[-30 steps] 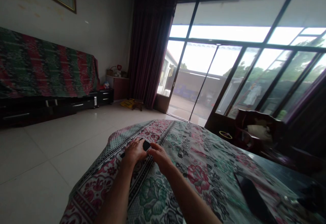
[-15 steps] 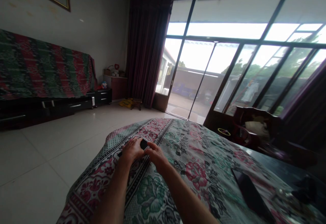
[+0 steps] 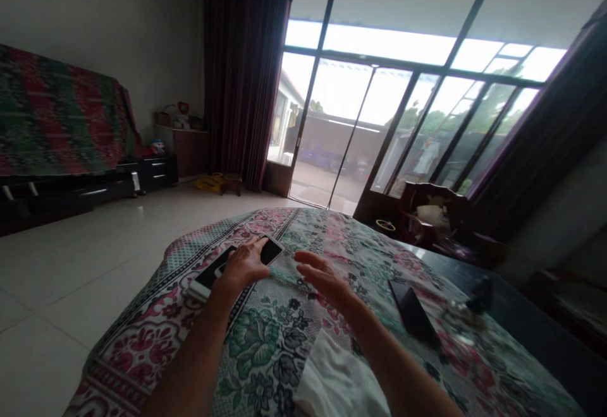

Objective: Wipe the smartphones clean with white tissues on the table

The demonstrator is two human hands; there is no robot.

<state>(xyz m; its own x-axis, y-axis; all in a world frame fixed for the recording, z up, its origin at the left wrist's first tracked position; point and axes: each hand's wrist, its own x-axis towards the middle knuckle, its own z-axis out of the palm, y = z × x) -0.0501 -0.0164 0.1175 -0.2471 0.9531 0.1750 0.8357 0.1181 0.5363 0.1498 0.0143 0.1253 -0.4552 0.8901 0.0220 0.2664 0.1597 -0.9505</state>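
My left hand (image 3: 244, 268) grips a phone (image 3: 271, 251) with a black screen and pale rim, its fingers over the near side of it. Below and left of that hand lies a white-edged flat thing with a dark face (image 3: 205, 281); the hand and wrist partly cover it, so I cannot tell whether it is a box or another device. My right hand (image 3: 325, 276) hovers to the right, fingers stretched out, holding nothing. A crumpled white cloth (image 3: 339, 379) lies on the flowered cover (image 3: 256, 347), near my right forearm.
A flat black device (image 3: 415, 313) lies on the cover at the right. Beyond it are a blurred glassy object (image 3: 462, 322) and a dark tabletop (image 3: 516, 316). A wooden chair (image 3: 434, 215) stands near the glass doors (image 3: 341, 132). Tiled floor (image 3: 42, 297) runs along the left.
My right hand has come away from the left hand and moved right, opening. The view has turned right, and the white cloth and more of the white-edged flat thing now show.
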